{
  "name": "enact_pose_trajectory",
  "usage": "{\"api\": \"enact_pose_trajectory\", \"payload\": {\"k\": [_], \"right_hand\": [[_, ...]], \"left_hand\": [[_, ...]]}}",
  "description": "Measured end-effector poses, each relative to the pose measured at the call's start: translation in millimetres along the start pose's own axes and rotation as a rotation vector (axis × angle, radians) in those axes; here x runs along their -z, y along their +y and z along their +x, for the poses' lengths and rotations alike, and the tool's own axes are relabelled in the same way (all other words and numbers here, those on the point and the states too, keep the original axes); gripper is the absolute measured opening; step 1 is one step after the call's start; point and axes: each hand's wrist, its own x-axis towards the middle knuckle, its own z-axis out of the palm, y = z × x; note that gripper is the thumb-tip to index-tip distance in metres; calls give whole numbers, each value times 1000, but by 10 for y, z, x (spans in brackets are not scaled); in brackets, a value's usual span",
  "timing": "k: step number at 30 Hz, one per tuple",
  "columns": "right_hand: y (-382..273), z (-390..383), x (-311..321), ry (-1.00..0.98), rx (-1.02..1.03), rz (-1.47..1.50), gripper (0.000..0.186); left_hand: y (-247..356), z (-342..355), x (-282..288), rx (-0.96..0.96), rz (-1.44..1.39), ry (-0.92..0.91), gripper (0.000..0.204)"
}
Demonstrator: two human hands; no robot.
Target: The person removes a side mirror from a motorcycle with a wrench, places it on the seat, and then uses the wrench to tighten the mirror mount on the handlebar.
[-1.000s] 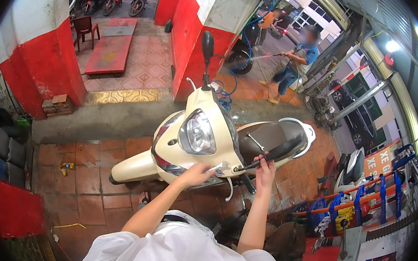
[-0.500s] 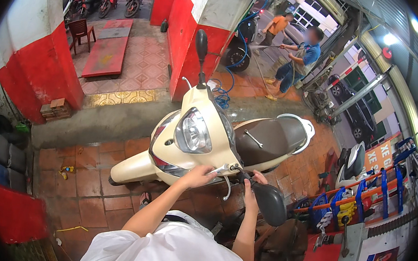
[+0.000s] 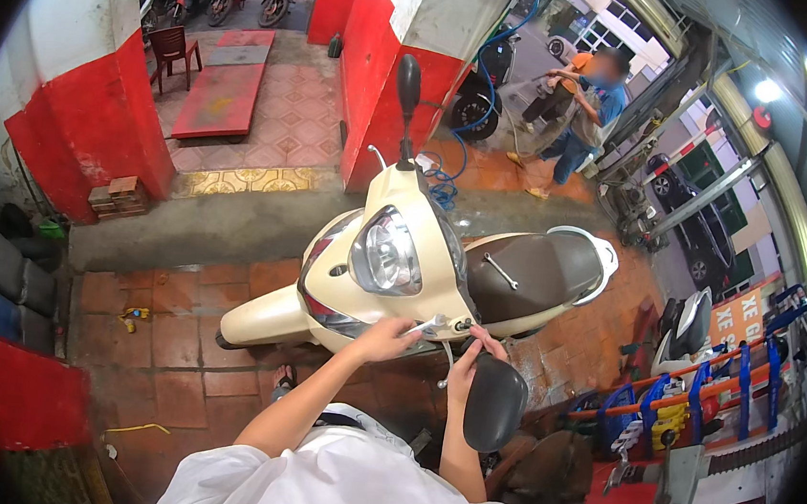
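A cream motor scooter [image 3: 268,317] stands in front of me, its headlight [image 3: 389,253] toward me. My left hand [image 3: 384,340] is closed at the near handlebar end, beside a small silver metal piece [image 3: 432,326] whose kind I cannot make out. My right hand [image 3: 473,357] grips the stem of the near side mirror [image 3: 496,406]; the mirror hangs low, its dark back up. A brake lever [image 3: 447,363] points down between my hands. The other side mirror [image 3: 408,85] stands upright on the far handlebar. A silver wrench [image 3: 501,270] lies on the brown seat [image 3: 536,271].
Two people stand at the back right, one in a blue shirt [image 3: 600,106] with a hose. Blue hose [image 3: 444,190] coils by the red-and-white pillar [image 3: 402,108]. A rack with blue brackets [image 3: 697,403] is at my right; padded grey bundles [image 3: 7,289] sit at the left.
The near mirror has swung left and down with my right hand, which has moved slightly left. My left hand stays by the handlebar. The two people in the background have drawn together.
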Motion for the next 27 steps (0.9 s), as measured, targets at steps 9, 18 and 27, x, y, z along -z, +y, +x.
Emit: {"api": "enact_pose_trajectory", "payload": {"k": [9, 18, 27], "right_hand": [[-3, -109, 48, -62, 130, -6, 23], [150, 153, 88, -247, 252, -109, 22], [149, 581, -380, -137, -79, -205, 14]], "left_hand": [[-126, -40, 23, -2, 3, -10, 30], [-127, 87, 166, -62, -20, -85, 31], [-134, 242, 427, -160, -51, -109, 28]]}}
